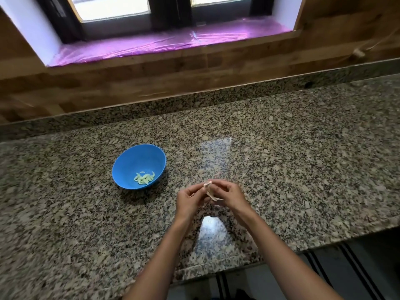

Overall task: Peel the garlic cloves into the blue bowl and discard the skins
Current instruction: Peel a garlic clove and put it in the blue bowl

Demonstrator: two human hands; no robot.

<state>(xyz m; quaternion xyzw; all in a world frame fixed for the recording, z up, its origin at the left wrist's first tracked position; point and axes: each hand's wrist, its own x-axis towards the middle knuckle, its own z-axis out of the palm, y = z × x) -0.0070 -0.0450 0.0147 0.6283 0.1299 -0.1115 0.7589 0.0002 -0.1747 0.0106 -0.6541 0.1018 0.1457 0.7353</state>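
1. Granite counter (281,148) carries the blue bowl (138,154), which stands left of the hands and apart from them; a small heap of peeled cloves (144,179) lies in its bottom
2. Left hand (190,199) and right hand (230,194) meet above the counter, the fingers of each curled and pinching one garlic clove (207,185) between them; a strip of papery skin (213,197) hangs from it
3. Step in hand, as judged: stripping the skin from this clove
4. Next move, as judged: pull the last skin free, carry the bare clove leftward and drop it into the bowl, keeping the skin apart for discarding
5. Hard to make out: fingertips cover most of the clove, so how much skin clings to it cannot be told; which hand grips skin and which grips clove is unclear; no unpeeled cloves and no place for the skins show in view
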